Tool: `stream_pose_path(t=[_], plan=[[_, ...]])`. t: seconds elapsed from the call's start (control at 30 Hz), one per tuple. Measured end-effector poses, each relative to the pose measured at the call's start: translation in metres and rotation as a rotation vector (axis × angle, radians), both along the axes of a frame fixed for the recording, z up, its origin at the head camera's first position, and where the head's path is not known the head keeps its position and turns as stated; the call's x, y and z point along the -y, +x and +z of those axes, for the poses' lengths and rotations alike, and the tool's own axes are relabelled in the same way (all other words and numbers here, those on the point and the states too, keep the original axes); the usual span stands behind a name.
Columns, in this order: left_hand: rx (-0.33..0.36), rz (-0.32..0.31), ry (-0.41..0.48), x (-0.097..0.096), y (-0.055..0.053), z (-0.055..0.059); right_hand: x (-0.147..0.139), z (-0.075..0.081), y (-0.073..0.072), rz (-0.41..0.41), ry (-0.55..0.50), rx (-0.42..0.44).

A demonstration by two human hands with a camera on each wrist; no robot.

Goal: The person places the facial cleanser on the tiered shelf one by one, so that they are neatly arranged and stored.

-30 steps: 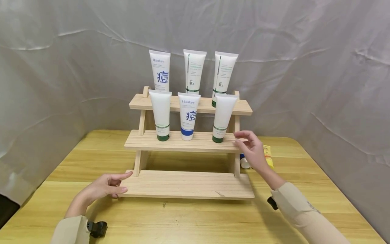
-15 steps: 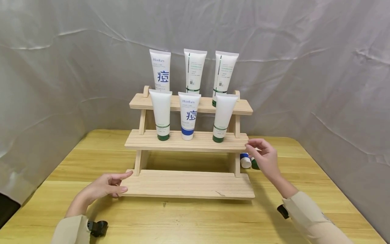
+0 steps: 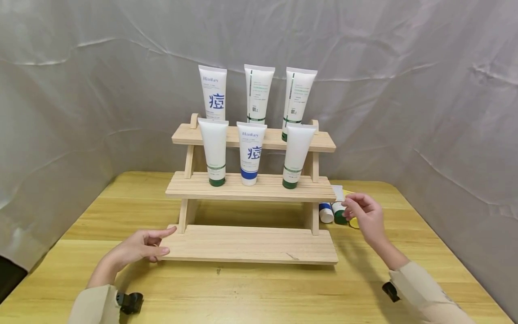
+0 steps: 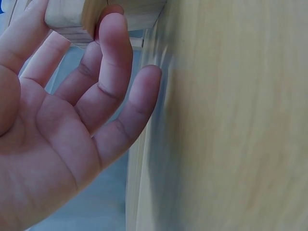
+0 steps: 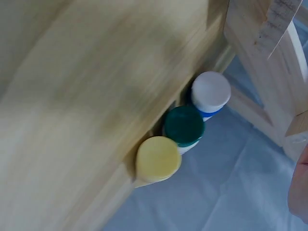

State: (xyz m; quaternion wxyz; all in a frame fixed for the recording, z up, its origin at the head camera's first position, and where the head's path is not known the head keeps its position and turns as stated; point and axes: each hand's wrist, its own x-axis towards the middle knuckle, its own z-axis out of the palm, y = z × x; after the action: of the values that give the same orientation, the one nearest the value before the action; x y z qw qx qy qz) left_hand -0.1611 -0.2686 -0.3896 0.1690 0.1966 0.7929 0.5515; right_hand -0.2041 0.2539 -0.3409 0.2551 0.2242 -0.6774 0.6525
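My left hand (image 3: 135, 247) holds the left end of the bottom tier of a three-tier wooden display stand (image 3: 247, 243), thumb on top. In the left wrist view its fingers (image 4: 114, 53) curl at the board's end. My right hand (image 3: 367, 218) hovers right of the stand, fingers bent and holding nothing visible. Just left of it lie a blue-banded tube (image 3: 325, 213), a green-capped tube (image 3: 338, 208) and a yellow-capped tube, partly hidden by the hand. Their white cap (image 5: 211, 91), green cap (image 5: 184, 125) and yellow cap (image 5: 158, 158) line up in the right wrist view.
On the middle tier stand a white tube (image 3: 213, 150), a blue-lettered tube (image 3: 251, 153) and another white tube (image 3: 298, 155), caps down. Three more, including a green-striped tube (image 3: 259, 94), stand on the top tier. Grey cloth (image 3: 259, 31) hangs behind the wooden table (image 3: 243, 297).
My right hand has moved right and slightly down, away from the middle tier's right end, uncovering the lying tubes. My left hand and the standing tubes have stayed put.
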Motion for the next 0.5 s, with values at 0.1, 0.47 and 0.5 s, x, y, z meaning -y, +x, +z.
stream_pose_path(t=[0.1,0.47,0.5], plan=[[0.000,0.000,-0.003,0.000,0.000,0.001,-0.026,-0.025,-0.021,-0.009,-0.037,0.024],[0.002,0.004,-0.005,-0.001,0.000,0.001,-0.105,-0.105,-0.087,-0.129,-0.072,0.271],[0.000,0.003,-0.006,-0.001,0.000,0.001,-0.106,-0.104,-0.087,-0.123,-0.079,0.307]])
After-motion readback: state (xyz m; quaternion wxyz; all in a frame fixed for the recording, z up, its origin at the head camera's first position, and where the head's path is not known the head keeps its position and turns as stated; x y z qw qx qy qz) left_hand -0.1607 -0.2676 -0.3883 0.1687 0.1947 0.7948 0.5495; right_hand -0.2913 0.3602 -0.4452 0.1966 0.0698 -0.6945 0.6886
